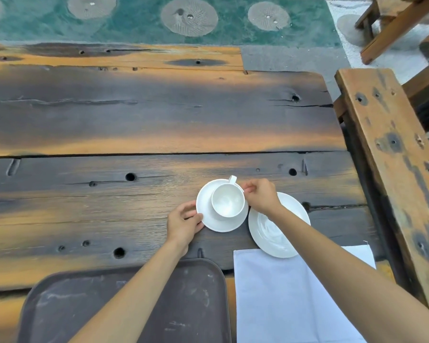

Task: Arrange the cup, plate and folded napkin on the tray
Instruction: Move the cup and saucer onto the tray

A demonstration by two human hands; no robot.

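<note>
Both hands are on the saucer (pixel 217 222) right now, out on the dark wooden table (pixel 134 115). The left hand (pixel 183 222) pinches the saucer's near-left rim, thumb on top and fingers curled under the edge. The right hand (pixel 261 195) is closed on the far-right rim, just beside the cup (pixel 227 199), with its fingertips bunched close to the cup's lip. The cup stands upright on the saucer, looks empty, and its handle points away from the person. Whether the saucer is lifted off the wood or sitting on it, I cannot tell.

Just right of the saucer sits the plate (pixel 268 231), flat on the table, its rim nearly touching the saucer's, and the right forearm crosses above it. The plate's near edge overlaps the far edge of the napkin (pixel 278 298), a pale cloth lying flat at the table's near right. The tray (pixel 134 308), dark with rounded corners and scuffed, lies at the near edge to the left of the napkin, under the left forearm, with nothing on it. A wooden bench (pixel 386 149) runs along the table's right side.
</note>
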